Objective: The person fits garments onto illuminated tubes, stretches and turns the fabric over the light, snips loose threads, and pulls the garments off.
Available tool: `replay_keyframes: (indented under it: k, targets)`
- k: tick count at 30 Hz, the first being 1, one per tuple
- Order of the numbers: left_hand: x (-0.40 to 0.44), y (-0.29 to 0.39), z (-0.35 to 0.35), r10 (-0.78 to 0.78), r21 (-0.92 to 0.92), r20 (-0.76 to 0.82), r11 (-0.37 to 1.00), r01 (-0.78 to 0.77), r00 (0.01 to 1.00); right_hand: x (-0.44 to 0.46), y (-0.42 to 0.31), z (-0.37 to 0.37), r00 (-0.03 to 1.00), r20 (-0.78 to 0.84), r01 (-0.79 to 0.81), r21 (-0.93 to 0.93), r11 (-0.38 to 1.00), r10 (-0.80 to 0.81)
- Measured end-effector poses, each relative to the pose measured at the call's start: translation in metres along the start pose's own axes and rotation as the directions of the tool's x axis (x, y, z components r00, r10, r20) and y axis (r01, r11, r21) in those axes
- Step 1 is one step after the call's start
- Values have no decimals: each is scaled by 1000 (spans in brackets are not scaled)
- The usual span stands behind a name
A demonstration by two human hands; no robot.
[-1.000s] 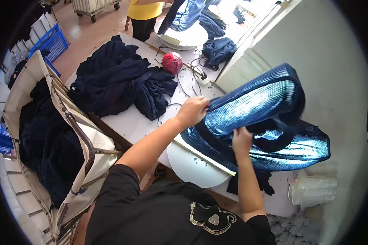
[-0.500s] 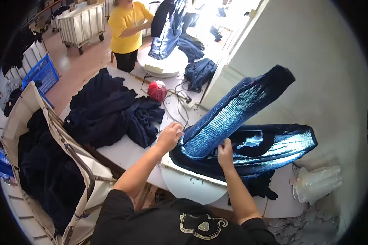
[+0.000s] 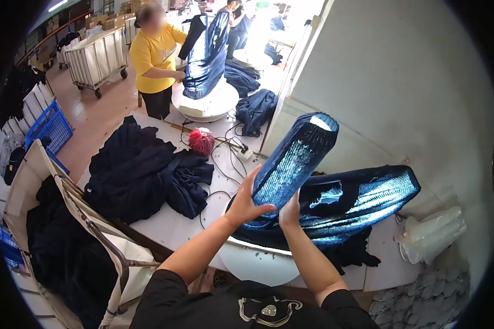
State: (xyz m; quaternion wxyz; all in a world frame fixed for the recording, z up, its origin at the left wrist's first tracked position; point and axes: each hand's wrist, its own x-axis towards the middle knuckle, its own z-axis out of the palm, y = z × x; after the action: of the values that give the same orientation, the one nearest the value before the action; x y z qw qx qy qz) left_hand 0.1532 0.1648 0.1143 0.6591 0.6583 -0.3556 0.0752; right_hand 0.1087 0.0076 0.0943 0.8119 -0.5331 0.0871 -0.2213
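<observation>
A dark blue knitted garment is stretched over a lit form, with light showing through the knit and a gap near its middle. One sleeve of it points up and away over an upright glowing tube, the lit tip bare at its cuff. My left hand wraps the sleeve's lower left side, thumb across the front. On the opposite side, my right hand presses against the sleeve's base, its fingers partly hidden behind the knit. A white round base supports the form.
Dark garments lie heaped on the white table, near red yarn and cables. A cloth cart stands at left. Beyond, a person in yellow handles another lit garment. A wall bounds the right.
The sleeve has swung more upright, and its lit cuff end now faces me. Both hands have moved onto the sleeve's sides. The view has shifted slightly, showing more of the person in yellow.
</observation>
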Motion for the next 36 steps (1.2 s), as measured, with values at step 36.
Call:
replay_keyframes:
  k: [36]
  targets:
    - [72,159,225,369,312,205,853,-418,906,-72,-163,-232,757,-265,335,-627,704,-597]
